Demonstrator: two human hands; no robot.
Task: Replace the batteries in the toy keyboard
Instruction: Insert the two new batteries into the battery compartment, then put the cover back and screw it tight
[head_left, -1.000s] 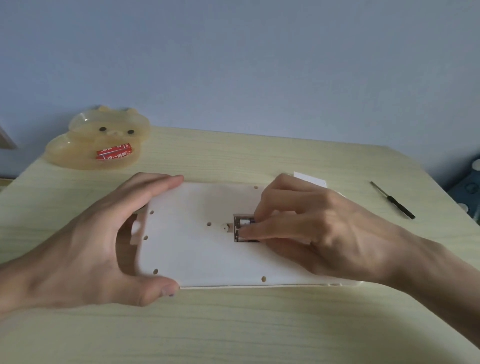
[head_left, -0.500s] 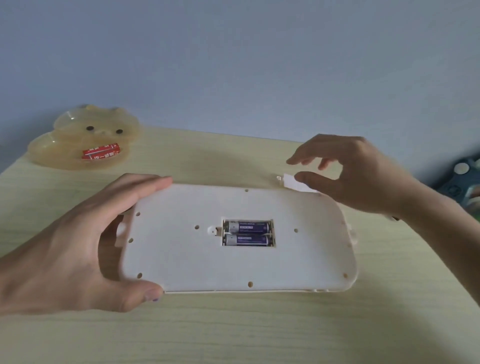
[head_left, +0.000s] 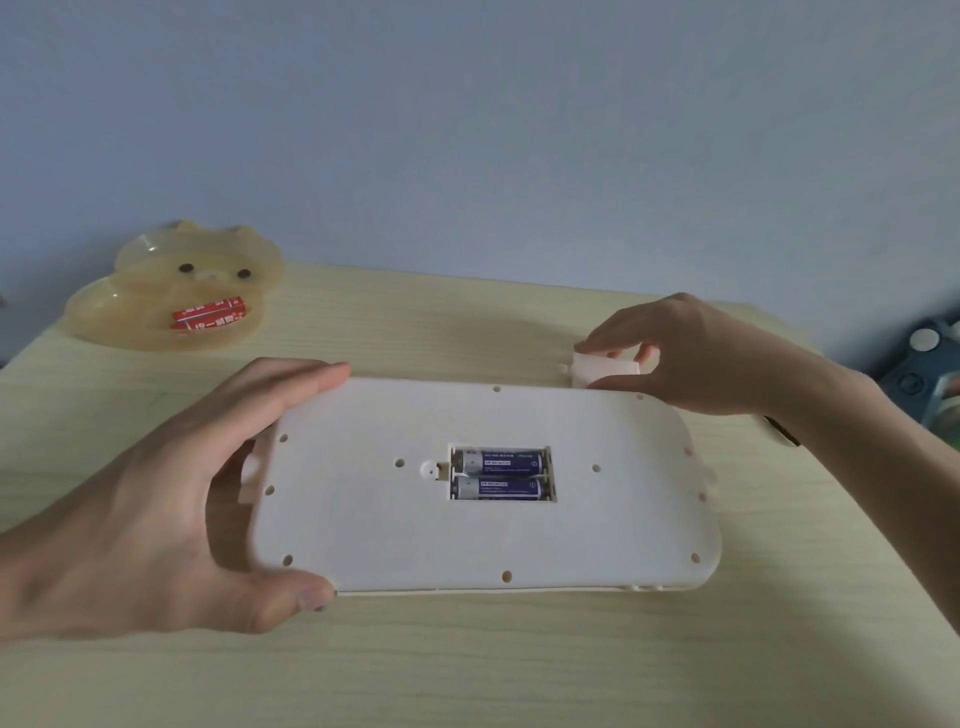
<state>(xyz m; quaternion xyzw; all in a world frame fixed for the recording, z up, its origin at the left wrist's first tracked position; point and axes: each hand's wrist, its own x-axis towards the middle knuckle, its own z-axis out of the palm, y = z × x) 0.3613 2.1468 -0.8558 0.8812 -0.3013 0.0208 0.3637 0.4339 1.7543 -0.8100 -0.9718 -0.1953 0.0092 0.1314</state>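
While my left hand (head_left: 156, 499) clamps the toy keyboard (head_left: 483, 488) at centre frame, my right hand (head_left: 691, 358) pinches the battery cover (head_left: 605, 370) at right. Pressed on crooked, its tabs could snap.

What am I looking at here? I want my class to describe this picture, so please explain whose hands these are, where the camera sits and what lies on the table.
There is no machine: a person works bare-handed, and one camera on their head looks down at the table. The left hand grips the left end of a white toy keyboard lying face down. Its open compartment shows two dark batteries. The right hand closes its fingers on a small white piece behind the keyboard, probably the battery cover. At the far left a yellowish bear-shaped dish holds red batteries.
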